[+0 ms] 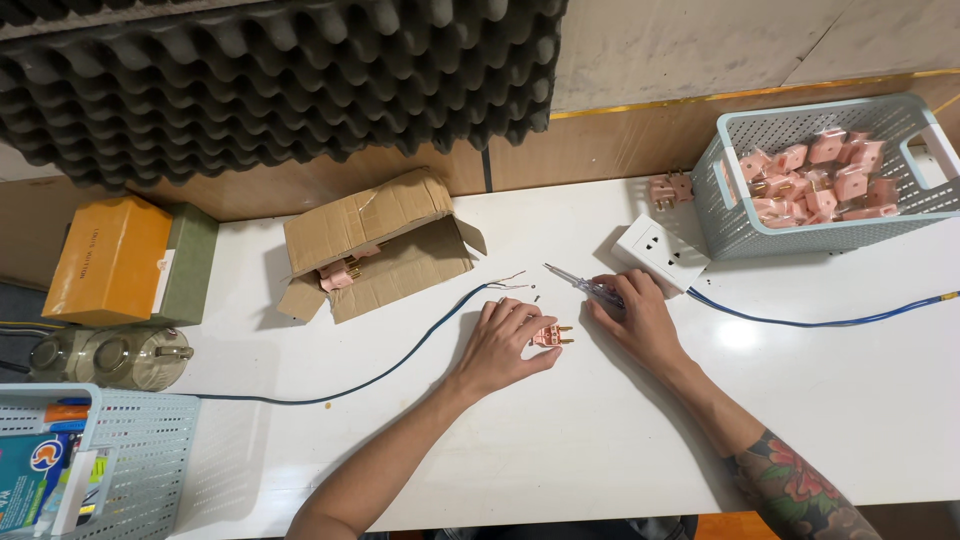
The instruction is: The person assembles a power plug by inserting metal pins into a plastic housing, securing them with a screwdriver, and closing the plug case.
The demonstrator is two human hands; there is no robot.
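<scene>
Your left hand point(505, 345), centre of frame, fingers curled, pinching pink plug point(551, 336) against white table point(600, 440); plug's brass pins point right. Your right hand point(632, 318) just right of plug, fingers closed around tester screwdriver point(585, 285), tip pointing upper left. Blue cable point(400, 365) runs from lower left to bare wire ends just above your left hand. White socket block point(658, 252) beside right hand. Pale blue basket point(830, 175) of pink plugs upper right. Open cardboard box point(375, 250) upper centre-left.
</scene>
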